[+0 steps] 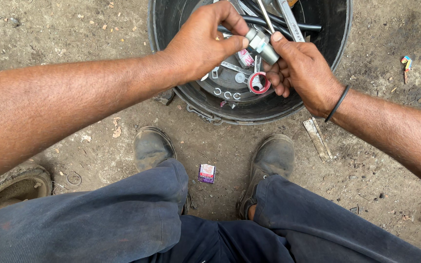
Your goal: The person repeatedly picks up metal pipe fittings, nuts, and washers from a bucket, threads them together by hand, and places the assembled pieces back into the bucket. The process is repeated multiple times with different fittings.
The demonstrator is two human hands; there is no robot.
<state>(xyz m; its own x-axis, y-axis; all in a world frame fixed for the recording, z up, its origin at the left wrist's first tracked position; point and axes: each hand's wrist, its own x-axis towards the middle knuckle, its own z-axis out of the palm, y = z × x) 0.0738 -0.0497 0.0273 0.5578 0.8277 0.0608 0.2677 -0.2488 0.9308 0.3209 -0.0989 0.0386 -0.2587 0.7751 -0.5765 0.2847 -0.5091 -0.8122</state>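
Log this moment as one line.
left hand: grips socket | right hand: steadies socket | below: black tub of tools | ground: dirt

Socket (264,45) dull grey metal; tub (339,41) matt black plastic; ground (74,29) rough dirt.

Black tub (171,29) top rim cut off by frame edge; tools inside (288,19) run out of view (kinds unclear). Right hand (300,68) hides the red-ringed part's (259,84) far side.

Bare forearms, black band (337,103) on right wrist, dark blue trousers (123,219), scuffed dusty black shoes (275,157)
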